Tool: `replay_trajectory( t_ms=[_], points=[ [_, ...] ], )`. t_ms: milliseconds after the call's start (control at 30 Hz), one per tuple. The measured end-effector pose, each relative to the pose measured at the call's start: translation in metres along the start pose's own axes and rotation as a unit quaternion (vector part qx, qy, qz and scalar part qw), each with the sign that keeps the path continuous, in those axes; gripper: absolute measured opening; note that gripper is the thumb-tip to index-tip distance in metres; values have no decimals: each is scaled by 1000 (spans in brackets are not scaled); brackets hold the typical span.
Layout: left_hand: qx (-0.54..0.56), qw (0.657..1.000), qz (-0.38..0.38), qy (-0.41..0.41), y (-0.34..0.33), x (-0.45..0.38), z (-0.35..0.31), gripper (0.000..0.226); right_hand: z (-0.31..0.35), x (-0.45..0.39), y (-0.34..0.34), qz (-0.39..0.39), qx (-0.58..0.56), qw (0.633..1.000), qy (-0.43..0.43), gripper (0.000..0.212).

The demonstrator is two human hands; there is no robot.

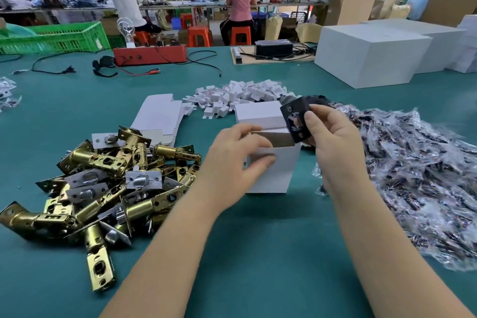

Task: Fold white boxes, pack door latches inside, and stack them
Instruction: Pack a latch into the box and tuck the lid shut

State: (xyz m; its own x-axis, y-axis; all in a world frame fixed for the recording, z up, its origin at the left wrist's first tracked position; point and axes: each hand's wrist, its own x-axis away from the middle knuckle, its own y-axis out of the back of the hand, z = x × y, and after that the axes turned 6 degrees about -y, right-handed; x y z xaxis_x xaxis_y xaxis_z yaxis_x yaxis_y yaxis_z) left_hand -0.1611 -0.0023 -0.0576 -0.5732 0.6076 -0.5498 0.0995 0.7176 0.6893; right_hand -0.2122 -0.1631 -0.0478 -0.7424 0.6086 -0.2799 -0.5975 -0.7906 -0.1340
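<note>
One white box [273, 168] stands upright and open-topped mid-surface, both hands on the job.
Left hand [240, 160] grips the box's near wall, thumb on the outside face, fingers hooked over the rim. Right hand [333, 134] pinches a black plate part in a clear bag [296, 121], tilted just above the box's open top. A closed white box [259, 115] sits just behind it. Brass door latches [108, 183] lie heaped to the left on the green surface [245, 253], flat box blanks [160, 116] behind them. Small white card inserts [237, 97] are piled farther back; bagged dark parts [418, 175] spread to the right. Large white cartons [371, 57] sit far right. Seated people [241, 0] work at far tables.
</note>
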Motion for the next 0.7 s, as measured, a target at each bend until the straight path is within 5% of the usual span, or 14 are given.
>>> replay_trajectory(
  t_ms=[100, 267, 700],
  points=[
    [8, 993, 120, 5, 31, 1, 0, 24, -3, 7, 0, -2, -15, 1000, 1, 20],
    [17, 980, 198, 22, 40, 4, -11, 40, -2, 13, -1, 21, 11, 999, 28, 20],
    [-46, 994, 99, 5, 20, 4, -2, 30, 0, 17, 1, 79, 0, 993, 92, 15]
  ],
)
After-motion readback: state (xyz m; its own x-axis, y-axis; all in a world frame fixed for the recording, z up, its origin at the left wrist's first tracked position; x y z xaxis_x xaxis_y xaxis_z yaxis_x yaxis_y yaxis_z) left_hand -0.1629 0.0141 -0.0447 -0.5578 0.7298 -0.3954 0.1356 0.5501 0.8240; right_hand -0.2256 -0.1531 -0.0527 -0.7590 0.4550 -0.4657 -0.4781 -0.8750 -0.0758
